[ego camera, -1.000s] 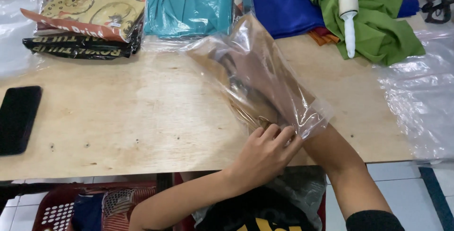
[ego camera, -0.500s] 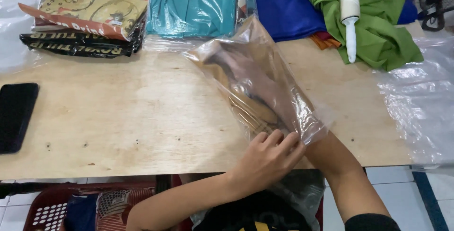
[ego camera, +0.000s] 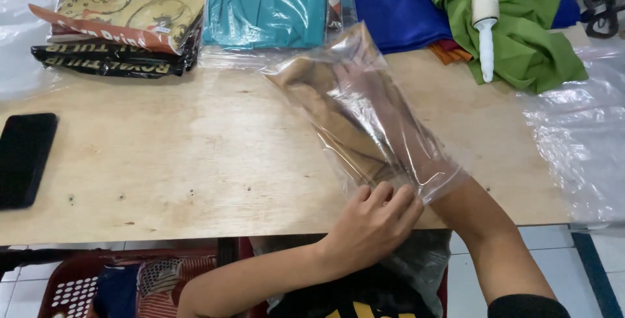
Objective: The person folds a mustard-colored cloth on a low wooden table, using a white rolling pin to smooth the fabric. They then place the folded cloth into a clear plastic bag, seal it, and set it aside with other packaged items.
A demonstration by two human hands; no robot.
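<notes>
Inside plastic bag [ego camera: 364, 116] (blurred): right hand [ego camera: 364, 106].

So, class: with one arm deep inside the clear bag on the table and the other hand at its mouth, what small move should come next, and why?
Probably slide the right hand back out while the left hand pins the mouth of the clear plastic bag at the edge of the wooden table. The right forearm already reaches nearly to the bag's far end, and the bag looks opened up.

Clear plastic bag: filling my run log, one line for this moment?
left hand holds bag mouth | right hand inside clear plastic bag | wooden table
</notes>
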